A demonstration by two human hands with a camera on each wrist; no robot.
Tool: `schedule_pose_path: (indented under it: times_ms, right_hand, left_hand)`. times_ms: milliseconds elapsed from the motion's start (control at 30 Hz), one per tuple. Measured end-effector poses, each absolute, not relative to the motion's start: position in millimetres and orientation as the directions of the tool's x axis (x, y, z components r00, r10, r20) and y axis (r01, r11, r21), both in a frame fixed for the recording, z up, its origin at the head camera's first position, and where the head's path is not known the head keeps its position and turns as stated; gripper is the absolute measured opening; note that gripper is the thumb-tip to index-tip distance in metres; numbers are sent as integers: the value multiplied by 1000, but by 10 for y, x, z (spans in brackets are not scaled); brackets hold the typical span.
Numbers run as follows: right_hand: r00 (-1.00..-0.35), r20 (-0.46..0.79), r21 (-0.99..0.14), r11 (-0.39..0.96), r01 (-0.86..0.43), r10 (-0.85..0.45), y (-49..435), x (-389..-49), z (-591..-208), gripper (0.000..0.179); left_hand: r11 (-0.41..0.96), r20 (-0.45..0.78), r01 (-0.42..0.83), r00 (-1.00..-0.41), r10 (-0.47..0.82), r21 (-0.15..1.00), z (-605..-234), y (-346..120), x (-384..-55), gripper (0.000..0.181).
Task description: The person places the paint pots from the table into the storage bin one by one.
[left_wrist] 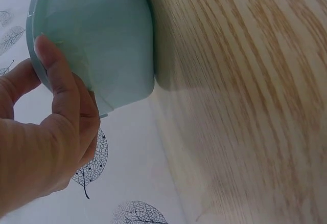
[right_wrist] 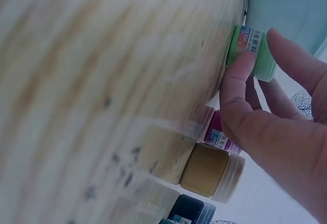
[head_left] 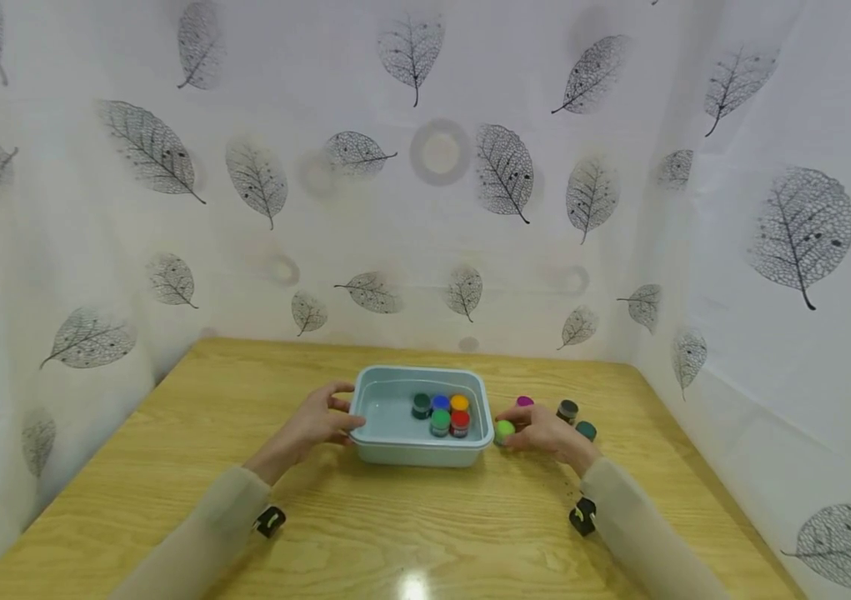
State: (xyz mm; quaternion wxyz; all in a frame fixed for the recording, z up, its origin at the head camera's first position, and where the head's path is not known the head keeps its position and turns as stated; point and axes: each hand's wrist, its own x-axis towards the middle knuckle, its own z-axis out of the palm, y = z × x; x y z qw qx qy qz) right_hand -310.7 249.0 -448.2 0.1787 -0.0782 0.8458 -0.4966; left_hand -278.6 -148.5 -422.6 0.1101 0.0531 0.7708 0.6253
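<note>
Ideally, the right hand (head_left: 548, 433), fingers pinched round the light green jar (right_wrist: 249, 44) just beside the tub (head_left: 410, 456) on the bench (head_left: 365, 517), grips evenly to avoid tilting it, while the left hand (head_left: 314, 422), fingers clamped on the tub's opposite end, braces against sliding.

Curtained tabletop workspace, indoors: a wood-grained table (head_left: 365, 521) is serving as the work surface, while white sheeting (head_left: 410, 242) is hanging behind the table and along its left and right sides, enclosing it on three sides and bearing printed skeleton leaves (head_left: 368, 293). A light reflection (head_left: 413, 587) is gleaming on the table's near part. Small coloured jars (head_left: 567, 410), apparently paint, and a pale blue tub (head_left: 410, 457) on the table are suggesting a craft corner. The views are leaving the wider room, home or workshop, undetermined.
</note>
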Motion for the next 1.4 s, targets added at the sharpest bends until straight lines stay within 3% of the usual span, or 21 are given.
schedule_pose_path:
  times_ms: [333,667,1100,1400]
  right_hand:
    - [-940,-213,-876,478,63,-267,2518,-3087,-4466,52]
    - [-959,-154,-954,288,82,-236,2502,-3065,-4425,55]
    - [-985,31,-982,178,-61,-168,2266,-3029,-4276,61]
    - [-985,42,-972,221,-79,-168,2040,-3000,-4128,63]
  left_hand:
    - [160,-129,-96,-969,209,982,-4258,-1459,-2807,70]
    - [133,-146,-120,-967,208,984,-4298,-1465,-2826,71]
    - [67,-153,-144,-974,166,987,-4284,-1457,-2745,65]
    - [1,-131,-132,-977,167,991,-4319,-1515,-2706,63]
